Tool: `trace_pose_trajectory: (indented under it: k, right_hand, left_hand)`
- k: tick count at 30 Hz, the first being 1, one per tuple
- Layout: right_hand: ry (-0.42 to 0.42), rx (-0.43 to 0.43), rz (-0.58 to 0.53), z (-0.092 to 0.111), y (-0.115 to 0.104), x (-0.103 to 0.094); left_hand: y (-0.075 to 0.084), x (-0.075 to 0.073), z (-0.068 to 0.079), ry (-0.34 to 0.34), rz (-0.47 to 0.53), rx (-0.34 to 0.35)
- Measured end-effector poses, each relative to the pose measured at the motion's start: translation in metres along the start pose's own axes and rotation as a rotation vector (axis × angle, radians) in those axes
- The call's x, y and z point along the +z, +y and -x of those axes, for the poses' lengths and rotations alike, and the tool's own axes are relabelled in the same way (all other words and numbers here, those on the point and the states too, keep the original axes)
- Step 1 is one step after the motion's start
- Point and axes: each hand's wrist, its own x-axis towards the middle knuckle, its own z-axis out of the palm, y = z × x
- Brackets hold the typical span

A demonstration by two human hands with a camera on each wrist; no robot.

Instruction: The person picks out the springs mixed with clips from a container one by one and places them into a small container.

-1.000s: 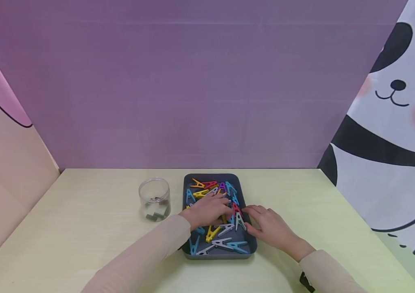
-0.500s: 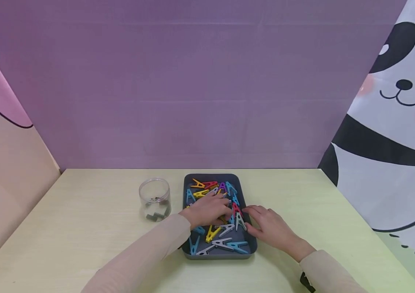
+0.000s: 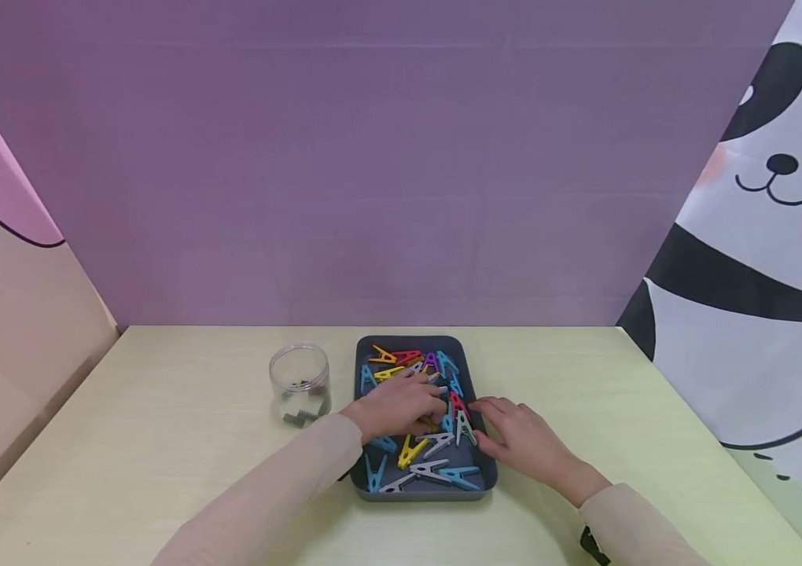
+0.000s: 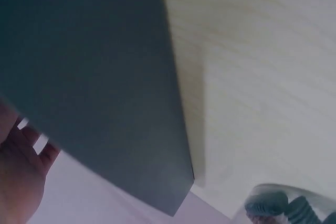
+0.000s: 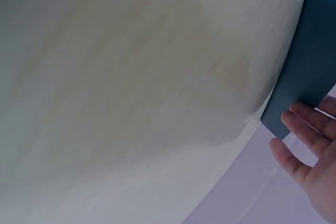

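A dark grey tray [image 3: 418, 497] full of plastic clothespins in several colours sits on the table. My left hand [image 3: 401, 405] reaches over its left side, palm down, with fingers down among the clothespins. A yellow clothespin [image 3: 430, 424] shows partly below its thumb; whether the fingers pinch anything I cannot tell. In the left wrist view, that hand's fingers [image 4: 50, 153] show past the tray's dark wall. My right hand [image 3: 524, 440] rests at the right rim, fingers loosely bent, near a red clothespin [image 3: 457, 404] and a grey clothespin [image 3: 464, 428]. Its spread fingers [image 5: 307, 129] touch the wall in the right wrist view.
Left of the tray stands a clear round jar [image 3: 299, 385] with dark ridged pieces at its bottom. The pale wooden table [image 3: 182, 424] ends at a purple backdrop [image 3: 373, 196]. A panda-printed sheet [image 3: 748, 346] hangs along the right side.
My left hand and forearm have shifted very slightly left, and the yellow clothespin by the thumb has moved a little. The right hand, tray and jar stay in place.
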Motion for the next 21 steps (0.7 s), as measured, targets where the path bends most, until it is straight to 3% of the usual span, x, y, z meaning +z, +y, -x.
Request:
trace_pose_trajectory:
  k: [8, 21]
  right_hand:
    - [-0.022, 0.017, -0.011, 0.000, -0.002, -0.001]
    - [-0.035, 0.026, -0.020, 0.000, -0.002, -0.001]
  left_hand:
    - [-0.006, -0.012, 0.013, 0.036, 0.056, -0.026]
    - [-0.016, -0.024, 0.034, 0.072, 0.044, -0.060]
